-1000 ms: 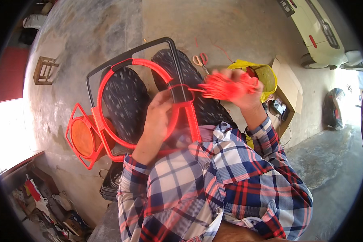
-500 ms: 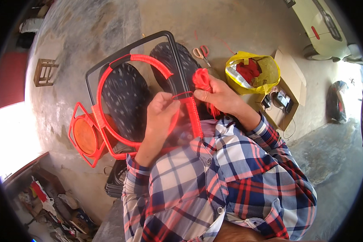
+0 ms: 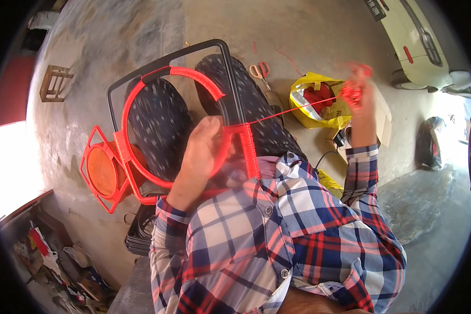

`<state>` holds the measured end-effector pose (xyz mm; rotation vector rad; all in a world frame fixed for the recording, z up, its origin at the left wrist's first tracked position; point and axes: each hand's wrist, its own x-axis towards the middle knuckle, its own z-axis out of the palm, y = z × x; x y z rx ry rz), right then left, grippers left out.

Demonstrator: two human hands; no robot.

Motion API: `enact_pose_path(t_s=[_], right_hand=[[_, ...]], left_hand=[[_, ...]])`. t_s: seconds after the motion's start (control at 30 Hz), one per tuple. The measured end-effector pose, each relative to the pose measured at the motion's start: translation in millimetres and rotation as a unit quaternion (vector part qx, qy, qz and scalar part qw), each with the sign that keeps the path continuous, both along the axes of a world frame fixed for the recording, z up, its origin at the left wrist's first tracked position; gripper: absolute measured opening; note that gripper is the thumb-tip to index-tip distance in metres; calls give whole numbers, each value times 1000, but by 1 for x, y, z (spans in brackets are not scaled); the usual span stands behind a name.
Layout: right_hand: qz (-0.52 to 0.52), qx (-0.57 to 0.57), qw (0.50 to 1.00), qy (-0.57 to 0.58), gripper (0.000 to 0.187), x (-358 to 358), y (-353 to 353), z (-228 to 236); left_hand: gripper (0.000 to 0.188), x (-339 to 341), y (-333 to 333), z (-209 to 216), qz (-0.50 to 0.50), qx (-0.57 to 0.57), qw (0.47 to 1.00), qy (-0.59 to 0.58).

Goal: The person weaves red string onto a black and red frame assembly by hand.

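Note:
A black frame (image 3: 164,54) with a round inner ring (image 3: 199,78) lies across my lap. Red cord is wound tightly over much of the frame and ring, while the upper bars stay bare black. My left hand (image 3: 200,149) is closed round the ring beside the wrapped bar (image 3: 251,154). Out to the right, my right hand (image 3: 365,102) is raised and blurred, gripping a bundle of red cord (image 3: 352,93). A single taut strand (image 3: 298,108) runs from that bundle to the top of the wrapped bar.
On the floor ahead lie scissors (image 3: 260,71) beside a yellow bag (image 3: 314,121) with red cord inside. An open cardboard box (image 3: 384,118) stands behind it. A red frame with an orange disc (image 3: 100,166) is at left, near a wooden stool (image 3: 56,83). A vehicle stands far right.
My right hand has swung away to the right and up with the cord bundle, drawing the strand taut. My left hand has closed on the ring, staying near the wrapped bar.

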<state>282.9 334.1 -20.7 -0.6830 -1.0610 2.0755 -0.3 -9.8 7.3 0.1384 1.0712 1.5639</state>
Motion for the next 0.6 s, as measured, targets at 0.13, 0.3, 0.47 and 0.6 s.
enact_pose_path(t_s=[0.13,0.3,0.47,0.6], right_hand=[[-113,-34,980,161,23,63,45,-25],[62,44,973,-217,35,-32,-95,27],[429,485,705,-290,46,-124,-173,49],[317,413,818,-245,58,-140,-168,48]], left_hand=[[32,-2,6,-4,44,-18,997,-56],[28,-4,8,-17,58,-22,997,-38],[27,1,12,-1,22,-3,997,-69],[26,-4,7,-12,-29,-29,996,-84]])
